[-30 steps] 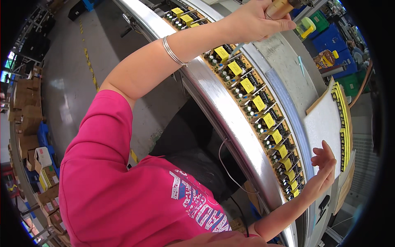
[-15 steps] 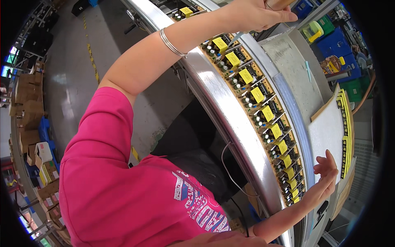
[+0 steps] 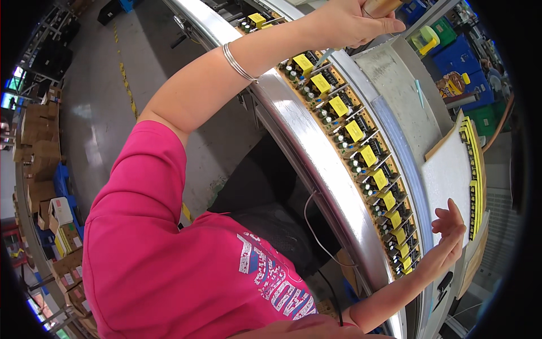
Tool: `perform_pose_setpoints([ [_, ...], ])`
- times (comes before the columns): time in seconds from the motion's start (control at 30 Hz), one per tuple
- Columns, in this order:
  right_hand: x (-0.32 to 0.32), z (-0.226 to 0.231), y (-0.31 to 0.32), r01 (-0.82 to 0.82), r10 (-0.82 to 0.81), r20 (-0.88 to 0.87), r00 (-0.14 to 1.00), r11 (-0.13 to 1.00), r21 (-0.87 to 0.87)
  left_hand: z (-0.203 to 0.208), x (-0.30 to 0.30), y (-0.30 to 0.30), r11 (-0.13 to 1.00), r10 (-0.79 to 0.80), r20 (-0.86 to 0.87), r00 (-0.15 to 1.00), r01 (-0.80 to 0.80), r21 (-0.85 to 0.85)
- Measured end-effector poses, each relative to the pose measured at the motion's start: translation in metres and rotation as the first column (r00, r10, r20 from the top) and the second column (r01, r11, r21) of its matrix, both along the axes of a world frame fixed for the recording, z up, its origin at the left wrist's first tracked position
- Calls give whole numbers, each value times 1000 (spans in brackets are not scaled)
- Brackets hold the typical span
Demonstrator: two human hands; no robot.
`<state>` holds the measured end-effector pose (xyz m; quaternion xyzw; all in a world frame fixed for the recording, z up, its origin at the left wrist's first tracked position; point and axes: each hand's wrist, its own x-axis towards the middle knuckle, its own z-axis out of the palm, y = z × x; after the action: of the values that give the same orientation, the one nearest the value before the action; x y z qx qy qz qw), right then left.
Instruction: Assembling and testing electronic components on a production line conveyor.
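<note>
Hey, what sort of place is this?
Probably an electronics assembly workshop: many tan circuit boards with yellow block-shaped components are lined up along a shiny silver metal rail, with brown cardboard boxes stacked far left.

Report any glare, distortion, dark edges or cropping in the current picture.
In the head view, bright glare whitens parts of the metal rail; in the head view, that rail bows in a long curve, consistent with fisheye bending, and the corners go black; at the head view's top edge, the tan cylinder in the left hand is cut off.
</note>
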<state>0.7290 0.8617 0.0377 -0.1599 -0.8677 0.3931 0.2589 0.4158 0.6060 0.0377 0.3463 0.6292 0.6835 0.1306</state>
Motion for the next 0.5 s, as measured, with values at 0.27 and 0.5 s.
perform_pose_setpoints([
  [0.27, -3, -3, 2, -20, 20, -2, 1000, 1000, -3, 3, 4, -3, 1000, -1, -18, 1000, 1, -11],
  [0.5, -1, -4, -1, -2, 2, 2, 1000, 1000, -3, 6, -52, -11, 999, 26, -41, 999, -27, -19],
])
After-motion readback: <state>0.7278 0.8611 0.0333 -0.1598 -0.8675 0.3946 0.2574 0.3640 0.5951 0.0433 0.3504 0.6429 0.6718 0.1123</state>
